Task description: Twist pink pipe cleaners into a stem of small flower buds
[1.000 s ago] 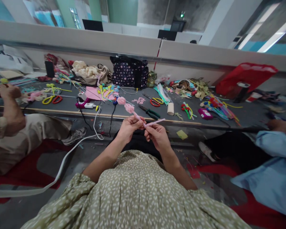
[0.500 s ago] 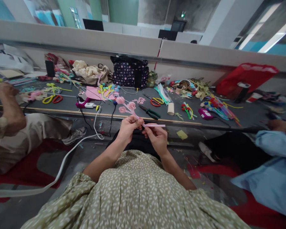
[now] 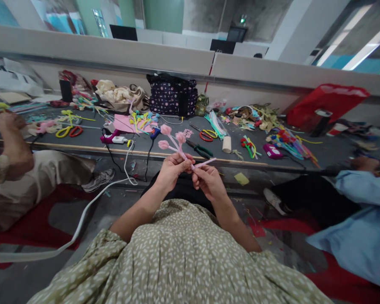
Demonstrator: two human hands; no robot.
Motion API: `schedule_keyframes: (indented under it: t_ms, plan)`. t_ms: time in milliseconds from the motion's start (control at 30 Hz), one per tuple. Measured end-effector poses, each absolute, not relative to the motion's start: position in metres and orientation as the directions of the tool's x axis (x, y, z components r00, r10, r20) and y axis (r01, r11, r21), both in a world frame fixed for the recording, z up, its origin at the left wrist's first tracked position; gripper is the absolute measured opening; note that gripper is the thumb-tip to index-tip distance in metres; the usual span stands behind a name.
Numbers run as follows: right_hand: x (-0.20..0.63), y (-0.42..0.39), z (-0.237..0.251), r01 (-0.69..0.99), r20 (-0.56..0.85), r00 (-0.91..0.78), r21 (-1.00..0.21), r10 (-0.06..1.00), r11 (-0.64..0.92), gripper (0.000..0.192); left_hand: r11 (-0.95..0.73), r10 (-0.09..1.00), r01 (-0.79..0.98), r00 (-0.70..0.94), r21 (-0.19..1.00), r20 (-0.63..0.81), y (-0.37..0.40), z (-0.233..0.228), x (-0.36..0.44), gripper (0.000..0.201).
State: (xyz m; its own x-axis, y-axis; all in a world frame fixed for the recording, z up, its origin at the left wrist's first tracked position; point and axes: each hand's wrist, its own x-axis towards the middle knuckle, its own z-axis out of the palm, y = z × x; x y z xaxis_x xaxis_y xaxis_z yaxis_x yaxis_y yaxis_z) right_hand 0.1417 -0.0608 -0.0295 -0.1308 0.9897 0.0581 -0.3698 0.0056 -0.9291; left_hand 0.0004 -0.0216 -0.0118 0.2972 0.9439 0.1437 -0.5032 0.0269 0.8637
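Pink pipe-cleaner flowers (image 3: pixel 172 141), three fuzzy heads on thin stems, stand up and away from the left hand (image 3: pixel 172 171), whose fingers are pinched closed on the gathered stems just below the heads. The heads fan out above the fingertips, in front of the near edge of the grey worktable (image 3: pixel 335 152). A loose pink stem end (image 3: pixel 205 162) runs sideways from the same pinch point, lying across the top of the right hand (image 3: pixel 209 182); that hand's thumb and forefinger are closed on it beside the left fingertips. The two hands touch or nearly touch at the pinch, held above the lap, short of the table edge.

On the table just beyond the flowers lie green-handled pliers (image 3: pixel 199 148). Farther back from them are red-and-yellow scissors (image 3: pixel 206 135) and a dotted dark bag (image 3: pixel 173 95) against the rear wall. Right of the pliers stands a small cardboard roll (image 3: pixel 227 144). At the table's left end another person's hands (image 3: pixel 3 120) are raised over it; a light blue sleeve (image 3: pixel 361 198) shows at the right end.
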Motion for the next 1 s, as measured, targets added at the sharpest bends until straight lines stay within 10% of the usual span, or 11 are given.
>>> schedule_keyframes:
  t_ms: [200,400,600,800,1000]
  plan:
    - [0.138,-0.062,-0.032,-0.352,0.100,-0.044,-0.933,0.994,0.079,0.023,-0.047,0.962,-0.471,0.217,0.881,0.168,-0.020,-0.015,0.000,0.025]
    - [0.133,-0.068,-0.037,0.012,0.369,0.113,-0.929,0.923,0.370,0.020,-0.062,0.971,-0.466,0.175,0.883,0.160,-0.020,-0.014,0.001,0.027]
    - [0.141,-0.068,-0.040,0.521,0.749,-0.108,-0.518,0.654,0.679,0.019,-0.046,0.972,-0.468,0.181,0.882,0.147,-0.020,-0.014,0.003,0.027]
    - [0.137,-0.063,-0.037,-0.051,0.295,0.071,-0.953,0.953,0.299,0.020,0.024,0.958,-0.495,0.259,0.868,0.121,-0.020,-0.012,0.001,0.030]
    - [0.142,-0.060,-0.031,-0.398,0.051,-0.077,-0.917,0.996,0.016,0.023,0.007,0.941,-0.488,0.298,0.873,0.159,-0.020,-0.013,0.000,0.028]
